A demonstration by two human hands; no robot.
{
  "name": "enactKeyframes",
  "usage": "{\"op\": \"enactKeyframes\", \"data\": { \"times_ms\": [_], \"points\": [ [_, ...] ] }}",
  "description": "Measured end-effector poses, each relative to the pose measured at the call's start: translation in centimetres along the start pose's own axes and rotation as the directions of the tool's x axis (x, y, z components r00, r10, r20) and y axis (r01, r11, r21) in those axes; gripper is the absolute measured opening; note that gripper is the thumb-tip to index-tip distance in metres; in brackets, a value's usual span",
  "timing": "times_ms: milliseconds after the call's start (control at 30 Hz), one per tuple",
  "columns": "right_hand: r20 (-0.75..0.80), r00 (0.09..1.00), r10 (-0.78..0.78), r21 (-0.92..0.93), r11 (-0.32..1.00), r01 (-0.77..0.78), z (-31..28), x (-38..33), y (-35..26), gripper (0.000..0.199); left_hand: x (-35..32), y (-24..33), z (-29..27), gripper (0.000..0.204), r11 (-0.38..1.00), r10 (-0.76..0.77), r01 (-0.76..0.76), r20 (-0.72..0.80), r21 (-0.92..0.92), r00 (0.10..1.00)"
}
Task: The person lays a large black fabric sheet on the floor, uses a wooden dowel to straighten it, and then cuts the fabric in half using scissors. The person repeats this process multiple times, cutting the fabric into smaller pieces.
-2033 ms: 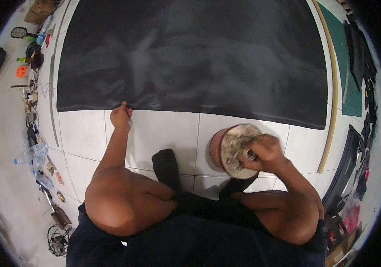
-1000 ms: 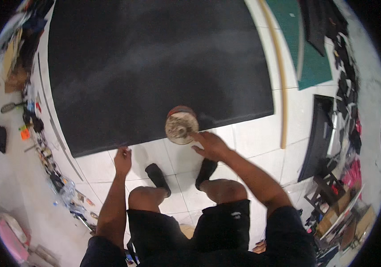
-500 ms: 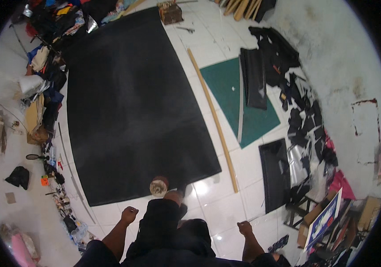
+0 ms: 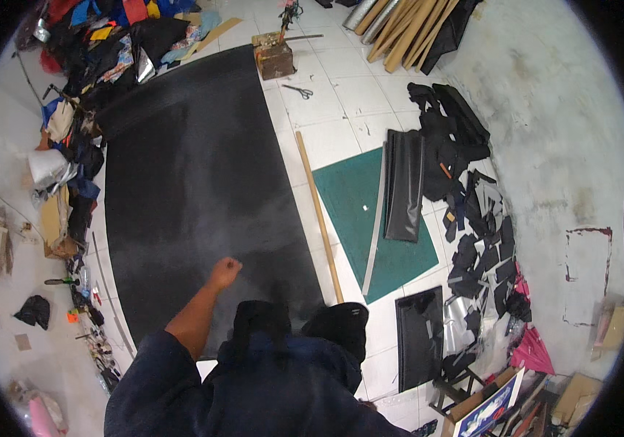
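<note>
Black sheet (image 4: 195, 197) lies flat on the tiled floor (image 4: 348, 95), running from the person's feet out to the far left. The person stands at its near edge, looking down.

L hand (image 4: 224, 271) is closed in a loose fist, hanging over the near part of the sheet. Can't tell if it holds anything, and it doesn't look to touch the sheet. R hand isn't in view, so its state can't be told.

Step, as I read it: upright over the sheet w/ nothing gripped, more a look over the whole piece than hands-on work. Any work on the sheet from here would call for bending down and getting a hand onto it, since the fist is well above it.

Edges: the sheet's right edge runs near a long wooden stick (image 4: 318, 211), which lies roughly parallel w/ a thin strip of tile between. Right of the stick is a green mat (image 4: 356, 218) w/ a folded black piece (image 4: 403, 186) on it and a metal ruler (image 4: 374, 226) across it. The left edge is crowded by a clutter pile (image 4: 72, 146) just beside it. At the far end a wooden box (image 4: 275, 60) sits at the corner, w/ scissors (image 4: 299, 91) near it.

Open room: bare tile far right of the stick. Black scraps (image 4: 479, 233) fill the right side by the wall.
</note>
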State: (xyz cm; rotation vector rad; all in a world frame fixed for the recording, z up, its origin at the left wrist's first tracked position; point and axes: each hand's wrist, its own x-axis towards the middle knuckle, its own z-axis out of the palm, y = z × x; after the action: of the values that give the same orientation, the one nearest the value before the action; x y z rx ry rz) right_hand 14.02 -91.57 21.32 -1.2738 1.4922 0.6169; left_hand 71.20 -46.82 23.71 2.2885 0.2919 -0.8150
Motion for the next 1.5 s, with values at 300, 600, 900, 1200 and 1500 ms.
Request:
{"op": "enactKeyframes", "data": {
  "times_ms": [300,600,900,1200,1500],
  "points": [
    [-0.007,0.972,-0.234,-0.186,0.955,0.229,-10.6,15.1,-35.5,0.025,15.5,17.1,-0.3,0.033,0.986,-0.011,-0.028,-0.232,-0.165,0.973],
    [0.106,0.347,-0.932,-0.860,0.090,0.503,-18.9,25.7,-90.0,0.030,14.6,10.9,15.7,0.051,0.934,-0.322,0.314,0.023,0.168,0.946],
    [0.727,0.294,-0.620,-0.535,-0.244,0.809,8.7,17.8,-118.2,0.026,26.4,23.2,15.2,0.040,0.650,-0.705,0.626,-0.035,-0.430,0.708],
    [0.970,-0.017,0.244,0.172,-0.631,0.756,32.2,13.0,-122.8,0.033,39.3,46.5,6.2,0.038,0.886,-0.157,0.060,-0.175,-0.459,0.972],
    [0.421,0.606,0.674,0.174,-0.716,0.676,46.8,14.5,-139.8,0.046,50.1,54.9,14.4,0.035,0.623,0.129,-0.109,-0.036,-0.775,0.991]
  ]
}}
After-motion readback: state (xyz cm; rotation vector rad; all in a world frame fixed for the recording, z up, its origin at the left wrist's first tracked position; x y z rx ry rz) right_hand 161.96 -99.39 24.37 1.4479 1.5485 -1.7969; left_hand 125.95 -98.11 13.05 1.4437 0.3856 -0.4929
